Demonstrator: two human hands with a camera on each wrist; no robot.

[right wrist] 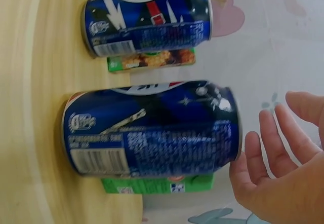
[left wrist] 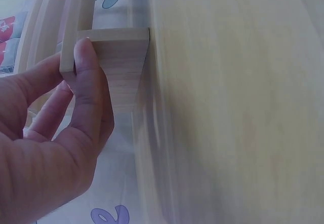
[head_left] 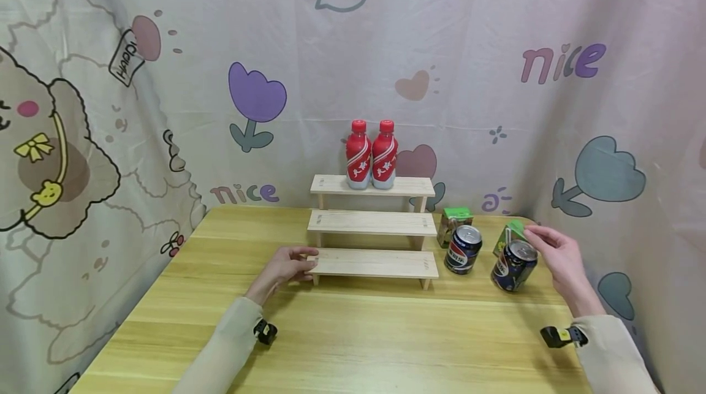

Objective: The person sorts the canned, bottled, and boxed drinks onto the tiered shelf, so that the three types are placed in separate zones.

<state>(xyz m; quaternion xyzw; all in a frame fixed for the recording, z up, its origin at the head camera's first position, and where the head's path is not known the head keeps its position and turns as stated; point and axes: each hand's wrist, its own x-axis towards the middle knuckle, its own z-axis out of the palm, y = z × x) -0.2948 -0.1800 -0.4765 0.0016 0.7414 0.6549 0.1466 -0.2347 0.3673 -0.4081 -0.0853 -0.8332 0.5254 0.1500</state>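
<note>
My left hand (head_left: 289, 265) pinches the left end of the lowest step of a three-step wooden display stand (head_left: 375, 263). In the left wrist view, its fingers (left wrist: 87, 89) curl around that board's corner. At the right, my right hand (head_left: 558, 262) hovers with loosely bent fingers by the top of a dark blue soda can (head_left: 513, 268). The right wrist view has the fingertips (right wrist: 266, 125) just beyond the can's top rim, holding nothing. A green-topped juice carton (head_left: 508, 233) stands behind this can, partly hidden by it.
Two red bottles (head_left: 359, 158) stand side by side on the top step. Between the stand and the right can are another blue soda can (head_left: 464, 251) and a second juice carton (head_left: 455, 222). A patterned curtain (head_left: 342, 63) hangs behind the wooden table (head_left: 353, 339).
</note>
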